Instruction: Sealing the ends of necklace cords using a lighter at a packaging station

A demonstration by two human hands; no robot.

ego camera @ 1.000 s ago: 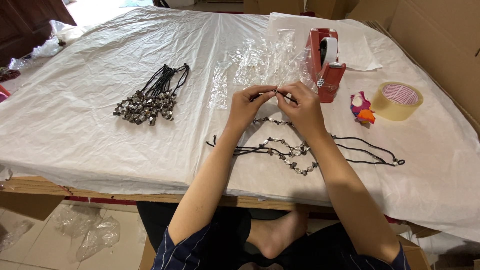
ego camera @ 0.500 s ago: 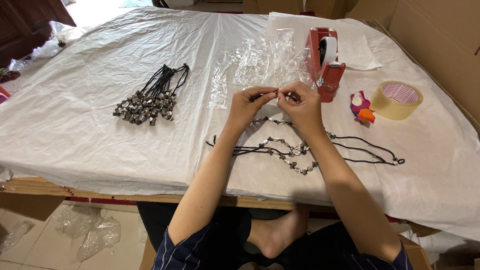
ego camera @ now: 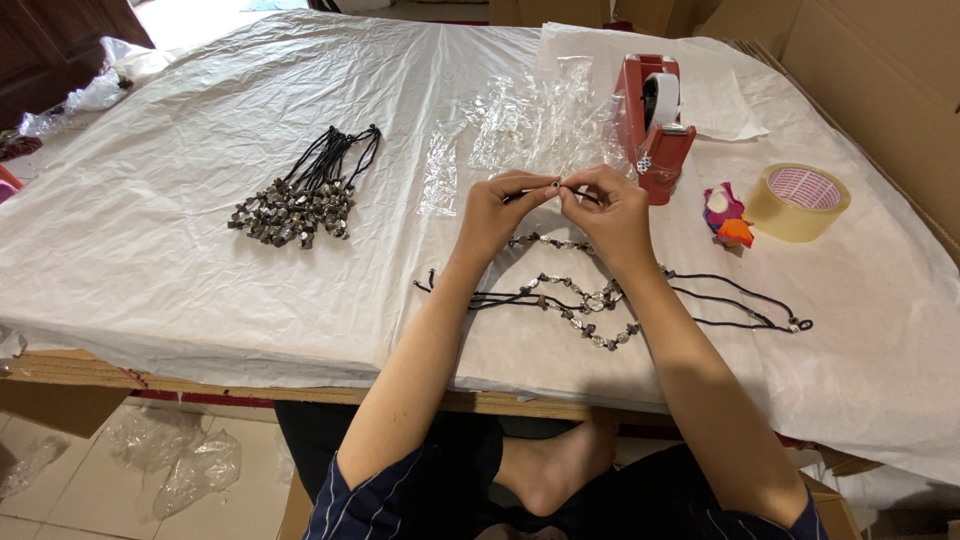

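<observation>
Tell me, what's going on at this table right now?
A seated person holds both hands together over a white plastic-covered table, the left hand and right hand pinching a small part of a beaded black cord necklace. A bundle of similar necklaces lies to the left; a red tape dispenser and tape roll sit right.

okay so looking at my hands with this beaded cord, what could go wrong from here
Both hands, left hand and right hand, pinch a small part of the beaded cord; it might slip from the fingertips. The loose cords lie crossed on the white sheet and could tangle. The clear bags just beyond may get dragged.
</observation>
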